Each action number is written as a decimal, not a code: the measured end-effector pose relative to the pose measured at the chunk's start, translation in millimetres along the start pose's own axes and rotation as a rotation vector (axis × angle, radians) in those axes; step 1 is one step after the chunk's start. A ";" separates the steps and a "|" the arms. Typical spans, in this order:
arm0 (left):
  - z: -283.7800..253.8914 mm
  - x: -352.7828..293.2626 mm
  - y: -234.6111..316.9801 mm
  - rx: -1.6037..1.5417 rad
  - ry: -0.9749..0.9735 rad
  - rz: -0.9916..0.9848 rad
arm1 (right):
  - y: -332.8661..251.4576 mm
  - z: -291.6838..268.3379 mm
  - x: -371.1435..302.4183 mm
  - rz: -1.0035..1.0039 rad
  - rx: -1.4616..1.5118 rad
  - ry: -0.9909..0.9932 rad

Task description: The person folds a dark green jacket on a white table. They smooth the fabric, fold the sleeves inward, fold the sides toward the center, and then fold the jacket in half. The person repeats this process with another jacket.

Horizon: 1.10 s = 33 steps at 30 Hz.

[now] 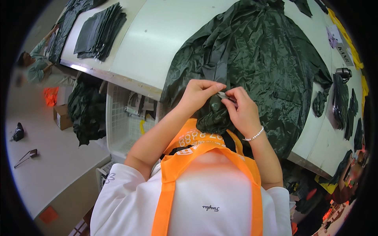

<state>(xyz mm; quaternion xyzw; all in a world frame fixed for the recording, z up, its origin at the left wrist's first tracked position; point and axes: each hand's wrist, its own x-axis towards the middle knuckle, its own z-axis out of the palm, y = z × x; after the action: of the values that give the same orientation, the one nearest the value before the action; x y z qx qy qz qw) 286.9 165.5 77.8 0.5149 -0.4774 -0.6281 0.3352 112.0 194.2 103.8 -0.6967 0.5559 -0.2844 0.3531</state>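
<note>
A worker in a white shirt and orange apron (204,185) is bending over a white table (157,39), both hands working at the near edge of a large dark green garment (267,59) that is lying spread across the tabletop toward twelve and two o'clock. The left hand (199,96) is curling its fingers together and pinching a bunched fold of the shiny fabric, while the right hand (242,108), wearing a bead bracelet (254,135), is closing thumb and fingers on a small pale object (224,95), apparently a tag or a small tool; it is too small to tell which. The two hands are nearly touching over the bunched hem at the centre of the view.

Judging by the layout, the work on this piece is looking only partly done: the garment is lying open and unfolded. A stack of flat dark pieces (100,33) is sitting at eleven o'clock on the same table, and more dark pieces (340,102) are lining the table's far side at three o'clock. A white slatted crate (122,122) is standing below the table edge at nine o'clock, beside a heap of dark green cloth (86,110) on the floor. Another person (37,63) is working at ten o'clock.
</note>
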 end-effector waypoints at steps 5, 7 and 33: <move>-1.2 -2.7 7.2 -0.033 -0.001 -0.039 | 7.2 0.9 -4.7 -0.014 0.042 0.026; -3.7 -5.4 0.9 -0.059 0.003 -0.057 | 12.3 1.6 -6.2 0.025 0.239 0.092; -17.5 -2.7 14.1 0.184 -0.159 0.185 | 24.6 9.2 7.6 0.182 0.503 -0.055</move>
<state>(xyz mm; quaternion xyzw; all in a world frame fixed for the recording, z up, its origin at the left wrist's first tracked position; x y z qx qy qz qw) 303.5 159.0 91.8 0.4458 -0.6036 -0.5869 0.3042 106.9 185.1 78.6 -0.5419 0.5184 -0.3615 0.5541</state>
